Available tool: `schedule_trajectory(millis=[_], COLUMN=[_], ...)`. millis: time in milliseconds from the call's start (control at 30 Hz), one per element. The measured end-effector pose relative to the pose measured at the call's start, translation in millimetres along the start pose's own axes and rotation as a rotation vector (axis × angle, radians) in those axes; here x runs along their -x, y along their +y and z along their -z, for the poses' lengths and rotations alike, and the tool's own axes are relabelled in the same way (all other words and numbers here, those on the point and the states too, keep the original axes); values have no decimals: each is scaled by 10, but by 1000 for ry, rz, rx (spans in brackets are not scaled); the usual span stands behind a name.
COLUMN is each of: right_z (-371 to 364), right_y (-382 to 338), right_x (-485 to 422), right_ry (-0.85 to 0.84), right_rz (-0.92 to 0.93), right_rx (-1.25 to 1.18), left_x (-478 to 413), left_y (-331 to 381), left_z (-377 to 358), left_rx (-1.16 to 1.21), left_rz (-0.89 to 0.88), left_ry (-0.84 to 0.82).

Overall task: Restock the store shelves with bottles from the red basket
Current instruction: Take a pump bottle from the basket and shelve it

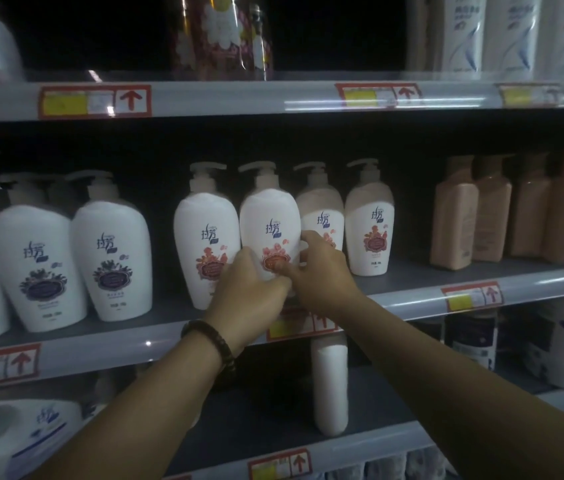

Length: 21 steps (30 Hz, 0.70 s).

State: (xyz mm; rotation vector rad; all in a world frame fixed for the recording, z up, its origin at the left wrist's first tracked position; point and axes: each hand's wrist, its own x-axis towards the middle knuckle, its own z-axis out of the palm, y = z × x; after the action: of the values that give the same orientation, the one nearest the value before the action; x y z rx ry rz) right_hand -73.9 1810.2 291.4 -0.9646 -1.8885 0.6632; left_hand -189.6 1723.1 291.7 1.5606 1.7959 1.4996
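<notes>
White pump bottles with purple labels (36,258) stand upright at the left of the middle shelf (412,277), with a gap between them and the next group. I note a red-labelled pump bottle (204,233) standing upright, just beside the held bottle (268,223), which is second in that row of four and sits near the shelf's front edge. My left hand (249,296), with a dark bead bracelet (209,341) at the wrist, has its fingers curled round the held bottle's lower left side. My right hand (322,268) grips the lower right side, fingers reaching behind and thumb across the bottom of the label. Both hands cover the base, so I cannot tell whether it rests on the shelf. The held bottle is upright. Two further red-labelled bottles (369,226) stand to its right, set further back. Tan bottles (481,216) line the far right, well apart. Red-framed price tags (471,296) are fixed along the shelf lip.
</notes>
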Motion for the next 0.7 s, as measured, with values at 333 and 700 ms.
schedule_trajectory(millis=[333, 700], right_z=[176, 608], right_y=[21, 384], right_x=[319, 946], right_ry=[120, 239], right_rz=[24, -104], right_rx=[48, -146], left_x=[143, 503], left_y=[12, 80], left_z=[11, -470], left_rx=[78, 260], left_rz=[23, 24], left_ry=[72, 22])
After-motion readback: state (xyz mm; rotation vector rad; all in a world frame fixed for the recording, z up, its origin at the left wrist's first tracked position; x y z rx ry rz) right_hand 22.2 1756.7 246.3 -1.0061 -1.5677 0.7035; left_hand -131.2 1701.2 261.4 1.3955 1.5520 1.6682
